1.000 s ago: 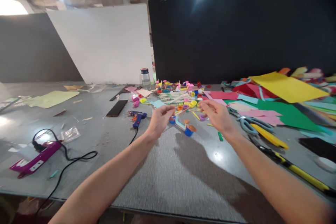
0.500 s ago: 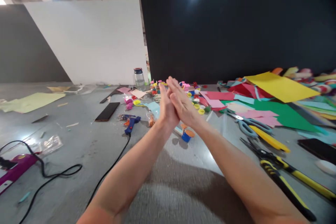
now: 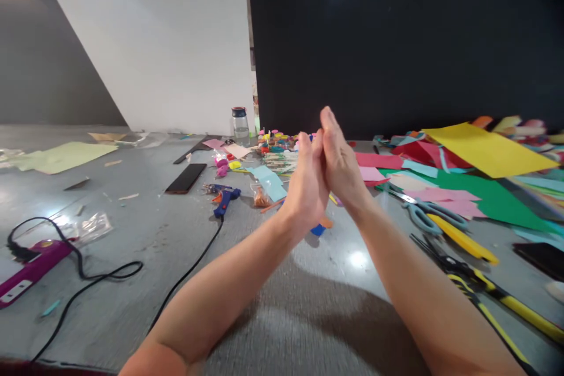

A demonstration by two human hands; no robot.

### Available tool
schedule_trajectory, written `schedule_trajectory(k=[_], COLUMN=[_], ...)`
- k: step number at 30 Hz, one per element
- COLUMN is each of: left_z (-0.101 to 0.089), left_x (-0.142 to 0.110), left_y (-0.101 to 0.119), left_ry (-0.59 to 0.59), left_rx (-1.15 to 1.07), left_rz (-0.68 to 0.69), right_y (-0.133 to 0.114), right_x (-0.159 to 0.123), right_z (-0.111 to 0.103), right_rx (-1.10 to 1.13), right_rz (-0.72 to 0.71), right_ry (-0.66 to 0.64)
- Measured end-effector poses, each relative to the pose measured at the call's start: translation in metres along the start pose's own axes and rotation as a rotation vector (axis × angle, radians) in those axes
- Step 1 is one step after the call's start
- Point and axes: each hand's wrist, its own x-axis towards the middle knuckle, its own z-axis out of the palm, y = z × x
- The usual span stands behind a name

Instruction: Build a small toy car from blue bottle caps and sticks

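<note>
My left hand (image 3: 307,179) and my right hand (image 3: 341,164) are pressed palm to palm above the grey table, fingers stretched out and pointing up and away from me. Whatever may lie between the palms is hidden. Just below and behind them, a small blue pot (image 3: 318,230) with an orange piece (image 3: 326,222) on it stands partly covered by my wrists. To the left of my hands are a light blue paper strip (image 3: 268,182) and a small bag of orange-brown bits (image 3: 261,195).
A blue glue gun (image 3: 226,201), black phone (image 3: 187,178) and purple power strip (image 3: 37,267) lie left. Scissors (image 3: 425,215), a yellow cutter (image 3: 462,239), pliers (image 3: 462,267) and coloured paper (image 3: 489,150) crowd the right. A bottle (image 3: 240,124) stands at the back.
My hands have shifted right in the view and turned more upright, with the palms still together. The whole view has swung slightly, and the blue pot is now more covered.
</note>
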Motion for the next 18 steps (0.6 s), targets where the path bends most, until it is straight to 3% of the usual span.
schedule_trajectory(k=[2, 6, 8, 13, 18], left_z=[0.001, -0.008, -0.01, -0.001, -0.009], left_x=[0.001, 0.009, 0.01, 0.0, 0.0], left_y=[0.004, 0.017, 0.015, 0.001, -0.004], left_ry=[-0.016, 0.115, 0.116, -0.037, -0.018], left_rx=[-0.019, -0.07, -0.084, -0.114, -0.139], left_rz=[0.014, 0.067, 0.024, -0.142, -0.214], right_y=[0.003, -0.018, -0.023, 0.007, 0.027], right_x=[-0.002, -0.016, -0.017, -0.002, 0.009], right_z=[-0.002, 0.011, 0.015, -0.003, -0.022], right_rx=[-0.014, 0.016, -0.024, -0.207, -0.224], right_rz=[0.002, -0.139, -0.171, -0.052, 0.08], right_ry=[0.014, -0.181, -0.194, 0.002, 0.168])
